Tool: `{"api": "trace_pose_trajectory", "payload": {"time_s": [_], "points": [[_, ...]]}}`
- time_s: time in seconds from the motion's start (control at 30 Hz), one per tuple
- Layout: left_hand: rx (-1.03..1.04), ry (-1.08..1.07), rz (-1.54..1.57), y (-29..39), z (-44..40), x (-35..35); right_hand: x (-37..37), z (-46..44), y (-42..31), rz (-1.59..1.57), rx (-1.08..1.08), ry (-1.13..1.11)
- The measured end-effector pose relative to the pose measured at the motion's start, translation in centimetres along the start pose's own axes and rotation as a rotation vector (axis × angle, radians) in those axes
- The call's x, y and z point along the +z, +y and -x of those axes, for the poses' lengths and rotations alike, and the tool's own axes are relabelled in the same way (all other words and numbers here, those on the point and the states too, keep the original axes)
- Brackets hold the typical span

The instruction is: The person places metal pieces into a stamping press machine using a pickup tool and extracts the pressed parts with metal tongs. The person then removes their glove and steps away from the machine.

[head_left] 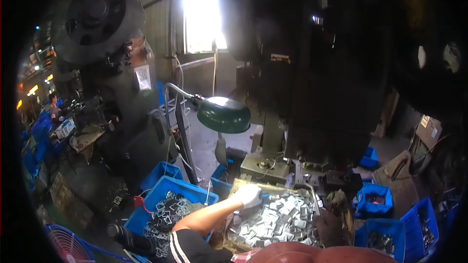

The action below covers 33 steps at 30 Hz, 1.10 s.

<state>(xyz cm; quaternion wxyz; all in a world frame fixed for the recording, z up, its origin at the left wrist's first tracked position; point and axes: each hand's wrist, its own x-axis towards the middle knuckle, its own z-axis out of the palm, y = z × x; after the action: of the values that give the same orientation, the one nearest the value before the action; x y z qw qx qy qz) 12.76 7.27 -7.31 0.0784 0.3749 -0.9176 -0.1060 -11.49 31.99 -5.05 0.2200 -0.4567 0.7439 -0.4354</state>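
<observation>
My left hand (249, 196), in a white glove, reaches over the upper left part of a shallow work tray (228, 236). Its fingers look curled together, and a small blue piece (265, 196) shows at the fingertips; what it belongs to is unclear. Below the hand lies a heap of small, flat, silvery metal pieces (280, 219). At the tray's right side is a dark brown shape (330, 226) in shadow, possibly my right arm; no fingers can be made out there.
A blue bin (190, 188) of metal frames (170, 209) stands left of the tray. A green lamp (224, 115) hangs above, before a dark press (331, 92). Blue bins (373, 198) stand right, a fan (68, 246) lower left. Another person (54, 107) is far left.
</observation>
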Motion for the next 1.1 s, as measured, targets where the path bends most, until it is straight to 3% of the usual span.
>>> {"api": "trace_pose_trajectory", "payload": {"time_s": [0.13,0.33,0.4,0.5,0.57,0.63,0.7,0.77,0.83,0.9,0.93,1.1], "points": [[0.014,-0.009,0.029,0.9,0.4,-0.1,-0.1,0.8,-2.6,-0.117,0.127,-0.011],[0.036,-0.036,0.279,1.4,-0.3,-0.4,-0.1,1.3,-2.9,-0.137,0.109,-0.064],[0.017,-0.03,0.345,0.3,-1.2,0.7,0.7,0.1,0.7,-0.15,0.028,-0.027],[-0.083,-0.099,0.356,0.0,-1.3,0.0,0.0,1.1,-1.0,-0.14,0.111,-0.029],[0.084,-0.093,0.486,2.0,1.0,-5.0,-0.3,1.0,-2.2,-0.122,0.136,-0.007],[-0.005,-0.267,0.299,0.8,0.2,-4.1,0.2,0.8,-1.4,-0.106,0.12,0.009],[-0.046,-0.234,0.158,-0.8,-1.2,-1.5,-0.1,0.8,-3.3,-0.1,0.218,-0.062],[-0.059,-0.156,0.494,-3.6,-1.6,1.4,0.2,0.8,-4.4,-0.172,0.223,-0.054],[-0.288,-0.075,0.573,-2.3,-1.3,-1.0,0.3,0.5,-3.5,-0.142,0.176,-0.089],[-0.328,0.092,1.196,-2.8,-1.5,0.2,0.3,0.9,-4.2,-0.224,0.262,-0.113],[-0.439,0.051,1.166,-3.2,-1.7,0.1,0.5,0.9,-4.2,-0.296,0.297,-0.121],[-0.377,0.005,1.374,0.1,-2.0,0.1,1.6,0.4,-5.2,-0.418,0.257,-0.279]]}}
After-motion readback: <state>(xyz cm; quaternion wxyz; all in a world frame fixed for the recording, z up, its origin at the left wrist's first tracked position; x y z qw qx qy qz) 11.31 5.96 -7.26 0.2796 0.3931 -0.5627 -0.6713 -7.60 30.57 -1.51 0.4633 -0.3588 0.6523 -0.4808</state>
